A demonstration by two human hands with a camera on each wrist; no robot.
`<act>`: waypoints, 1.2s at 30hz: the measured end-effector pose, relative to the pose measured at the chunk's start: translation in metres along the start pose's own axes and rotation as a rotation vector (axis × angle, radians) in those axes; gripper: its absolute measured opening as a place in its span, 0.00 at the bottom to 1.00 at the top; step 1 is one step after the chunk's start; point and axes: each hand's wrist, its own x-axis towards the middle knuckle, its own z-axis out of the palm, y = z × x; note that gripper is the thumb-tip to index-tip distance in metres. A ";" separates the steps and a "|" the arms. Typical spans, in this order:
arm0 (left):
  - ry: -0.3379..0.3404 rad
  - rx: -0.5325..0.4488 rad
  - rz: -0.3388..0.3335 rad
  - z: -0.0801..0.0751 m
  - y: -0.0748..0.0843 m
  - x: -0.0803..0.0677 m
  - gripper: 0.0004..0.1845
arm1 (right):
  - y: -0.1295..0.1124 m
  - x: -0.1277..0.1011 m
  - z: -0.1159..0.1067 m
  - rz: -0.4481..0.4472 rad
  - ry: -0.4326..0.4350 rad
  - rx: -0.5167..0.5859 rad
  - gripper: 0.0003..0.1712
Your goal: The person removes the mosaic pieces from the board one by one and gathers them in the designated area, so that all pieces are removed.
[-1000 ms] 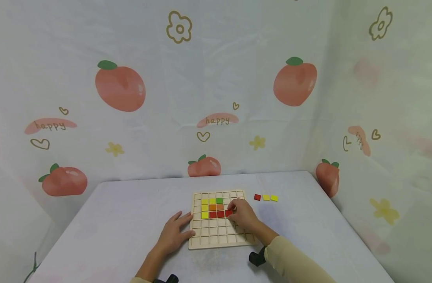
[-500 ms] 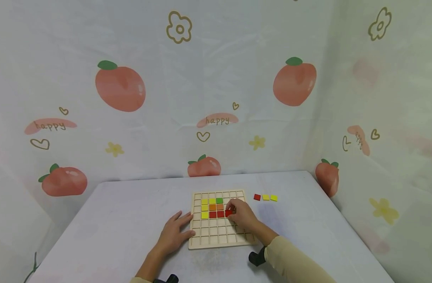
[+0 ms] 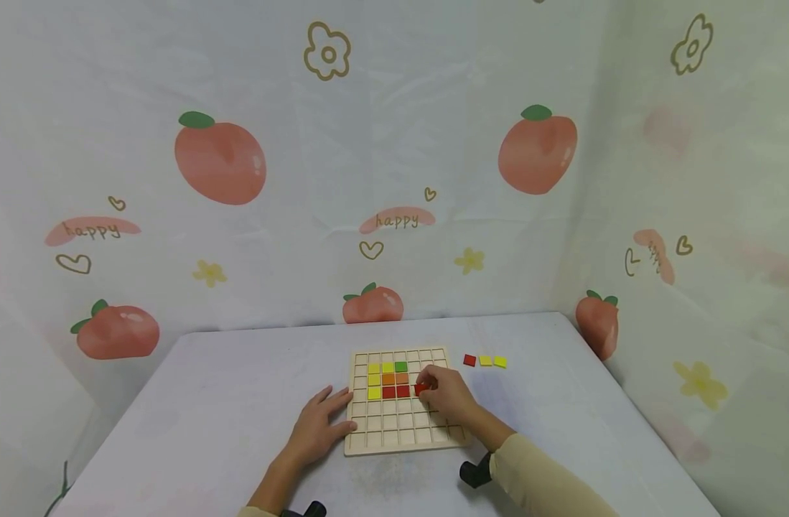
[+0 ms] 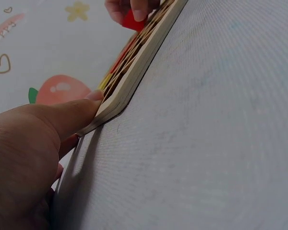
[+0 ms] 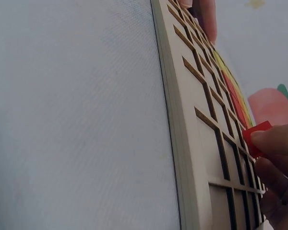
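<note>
A wooden grid board [image 3: 375, 439] lies on the table, with yellow, green, orange and red square tiles set in its upper left cells. My right hand [image 3: 451, 397] is over the board and pinches a red tile [image 3: 421, 390] between thumb and fingers, just right of two red tiles [image 3: 395, 392] in the grid. In the right wrist view, that pinched tile [image 5: 265, 126] is tilted, one edge down at the grid. My left hand [image 3: 315, 427] rests at the board's left edge, fingers spread; its thumb [image 4: 81, 112] touches the rim in the left wrist view.
Beyond the board's right side lie a loose red tile [image 3: 469, 360] and two yellow tiles [image 3: 493, 362] in a row. A white-covered table [image 3: 239, 388] carries everything, backed by a printed curtain [image 3: 459, 158]. Black wrist mounts [image 3: 474, 474] sit close to the cloth.
My right hand and the pinched red tile have shifted slightly right, widening the space beside the two red tiles. The left hand has stayed still.
</note>
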 end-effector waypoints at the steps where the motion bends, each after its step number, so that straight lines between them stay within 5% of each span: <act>1: 0.002 0.000 0.003 0.000 0.000 0.000 0.34 | 0.001 -0.001 -0.001 -0.004 0.004 0.002 0.10; 36: 0.013 0.015 0.023 0.001 -0.003 0.000 0.34 | 0.081 -0.032 -0.076 0.214 0.297 -0.036 0.08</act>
